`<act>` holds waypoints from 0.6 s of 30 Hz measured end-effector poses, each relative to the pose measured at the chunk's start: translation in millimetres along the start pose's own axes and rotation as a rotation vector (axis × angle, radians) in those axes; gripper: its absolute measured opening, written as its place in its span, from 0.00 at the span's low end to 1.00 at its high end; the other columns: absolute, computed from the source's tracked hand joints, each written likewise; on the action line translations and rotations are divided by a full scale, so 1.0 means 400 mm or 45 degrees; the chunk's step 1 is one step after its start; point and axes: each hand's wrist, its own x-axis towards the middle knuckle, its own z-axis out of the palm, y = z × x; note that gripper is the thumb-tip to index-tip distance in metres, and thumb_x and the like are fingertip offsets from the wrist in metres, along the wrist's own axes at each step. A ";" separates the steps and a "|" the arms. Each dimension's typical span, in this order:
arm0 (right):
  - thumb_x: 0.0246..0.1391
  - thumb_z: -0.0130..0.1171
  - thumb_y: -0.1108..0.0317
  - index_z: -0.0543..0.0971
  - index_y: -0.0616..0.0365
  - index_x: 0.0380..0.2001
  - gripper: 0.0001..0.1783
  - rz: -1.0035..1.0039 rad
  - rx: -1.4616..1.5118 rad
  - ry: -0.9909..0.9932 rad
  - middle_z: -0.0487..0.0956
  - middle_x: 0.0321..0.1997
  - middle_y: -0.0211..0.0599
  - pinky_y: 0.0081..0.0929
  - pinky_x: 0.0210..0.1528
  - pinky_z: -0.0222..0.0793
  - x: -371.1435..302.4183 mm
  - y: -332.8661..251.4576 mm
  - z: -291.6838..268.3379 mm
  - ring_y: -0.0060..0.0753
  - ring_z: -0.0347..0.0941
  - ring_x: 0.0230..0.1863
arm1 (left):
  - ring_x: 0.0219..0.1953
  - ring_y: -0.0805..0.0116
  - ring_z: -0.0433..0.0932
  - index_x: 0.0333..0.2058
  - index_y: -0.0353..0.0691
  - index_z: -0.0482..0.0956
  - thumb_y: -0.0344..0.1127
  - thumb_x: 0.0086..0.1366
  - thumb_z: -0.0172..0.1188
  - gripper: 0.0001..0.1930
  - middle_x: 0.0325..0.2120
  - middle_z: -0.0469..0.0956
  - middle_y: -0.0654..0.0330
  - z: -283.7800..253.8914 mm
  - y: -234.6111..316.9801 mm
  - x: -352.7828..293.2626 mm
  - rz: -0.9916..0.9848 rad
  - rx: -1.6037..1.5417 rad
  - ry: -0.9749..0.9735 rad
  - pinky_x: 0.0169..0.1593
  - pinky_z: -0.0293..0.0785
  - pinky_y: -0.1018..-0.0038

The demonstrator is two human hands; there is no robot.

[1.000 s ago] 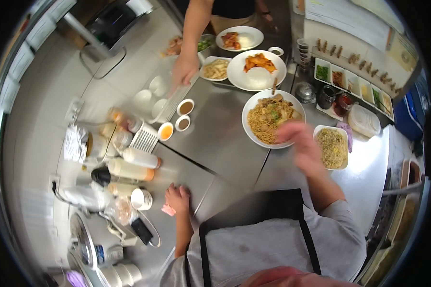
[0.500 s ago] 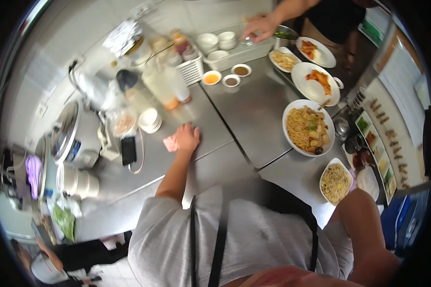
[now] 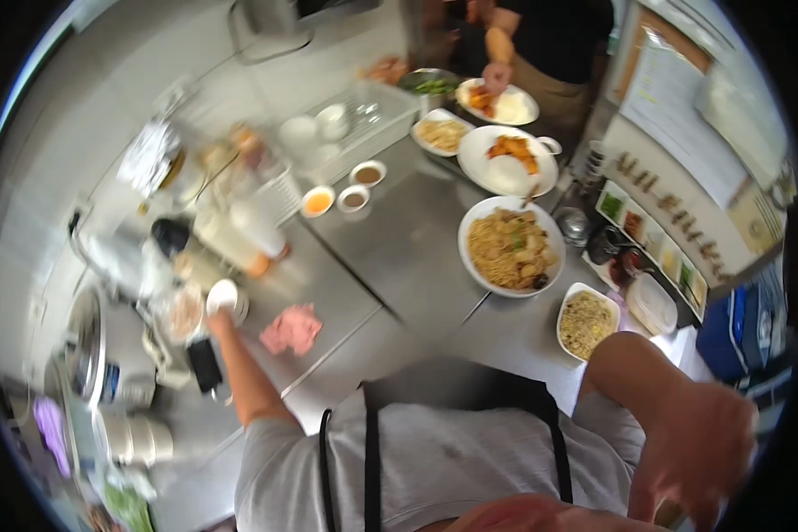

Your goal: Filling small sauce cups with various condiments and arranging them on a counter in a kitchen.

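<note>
My left hand [image 3: 225,321] is at a stack of small white bowls [image 3: 234,301], its fingers closed on the rim of the top one. A crumpled pink cloth [image 3: 292,329] lies on the steel counter to its right. My right hand [image 3: 696,443] is raised at the lower right, blurred, with the fingers curled downward; what they hold, if anything, is hidden. A large white bowl of noodles [image 3: 511,246] stands on the counter ahead, and a white bowl of fried rice [image 3: 588,323] sits nearer to my right arm.
Three sauce cups [image 3: 317,201] stand beyond the cloth. Squeeze bottles [image 3: 258,229] and a phone [image 3: 205,365] are near my left hand. At the far side, a co-worker's hand [image 3: 496,76] reaches over a plate of food [image 3: 520,108]. A garnish tray [image 3: 652,248] lies along the right.
My left hand has let go of the pink cloth and moved left to the white bowls. My right hand has come into view. The co-worker's hand is now over a plate; the view has turned.
</note>
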 end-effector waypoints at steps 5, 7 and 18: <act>0.35 0.56 0.44 0.62 0.49 0.46 0.35 0.712 0.131 -0.723 0.61 0.43 0.35 0.22 0.23 0.56 -0.170 -0.002 -0.021 0.28 0.64 0.26 | 0.23 0.60 0.69 0.42 0.38 0.62 0.33 0.42 0.55 0.25 0.28 0.68 0.54 0.072 0.315 -0.260 -0.573 -0.494 -0.782 0.20 0.68 0.65; 0.36 0.56 0.46 0.60 0.51 0.48 0.36 0.978 0.196 -0.802 0.63 0.41 0.40 0.24 0.25 0.58 -0.252 -0.004 -0.061 0.29 0.64 0.27 | 0.20 0.61 0.68 0.41 0.38 0.61 0.32 0.43 0.53 0.23 0.29 0.68 0.53 0.010 0.400 -0.316 -0.499 -0.585 -0.960 0.18 0.69 0.70; 0.44 0.51 0.72 0.67 0.59 0.37 0.14 2.797 -0.069 -1.147 0.69 0.30 0.27 0.13 0.31 0.60 -0.524 -0.248 -0.205 0.13 0.63 0.28 | 0.29 0.67 0.71 0.43 0.39 0.58 0.33 0.48 0.49 0.21 0.32 0.68 0.57 0.134 0.679 -0.519 -0.219 -0.524 -1.422 0.21 0.72 0.74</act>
